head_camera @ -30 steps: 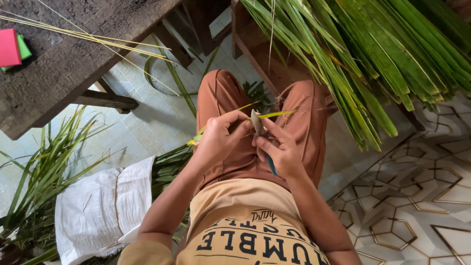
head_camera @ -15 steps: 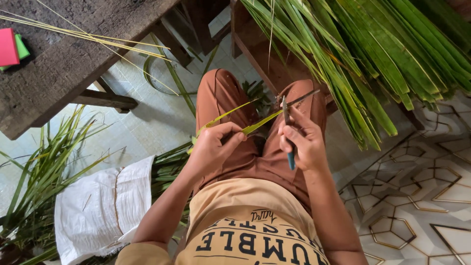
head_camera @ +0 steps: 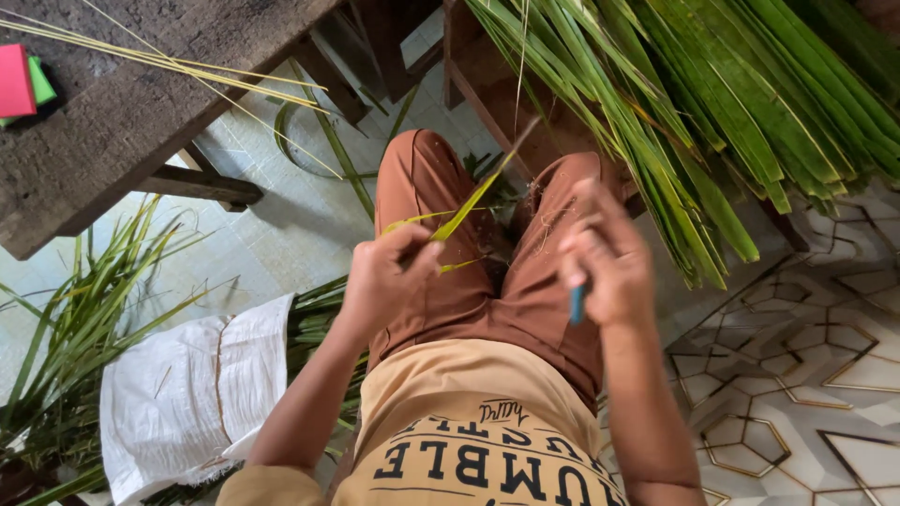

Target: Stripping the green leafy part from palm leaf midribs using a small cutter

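Far left: pink and green pads [head_camera: 19, 82] on the dark wooden surface [head_camera: 141, 112], pale leaf ribs [head_camera: 187, 70] laid across it. Lower left: white sack [head_camera: 197, 394] on the tiled floor [head_camera: 281, 234], among loose green leaves [head_camera: 75, 319]. Centre: your left hand [head_camera: 380, 276], closed on a yellow-green leaf strip [head_camera: 469, 201] above your lap. Right of it: your right hand [head_camera: 605, 262], blurred, gripping what looks like a blue-handled knife [head_camera: 577, 305]. Upper right: heap of long green fronds [head_camera: 712, 103].

Pale tiled floor [head_camera: 281, 225], dark wooden bench [head_camera: 122, 122], daylight throughout.
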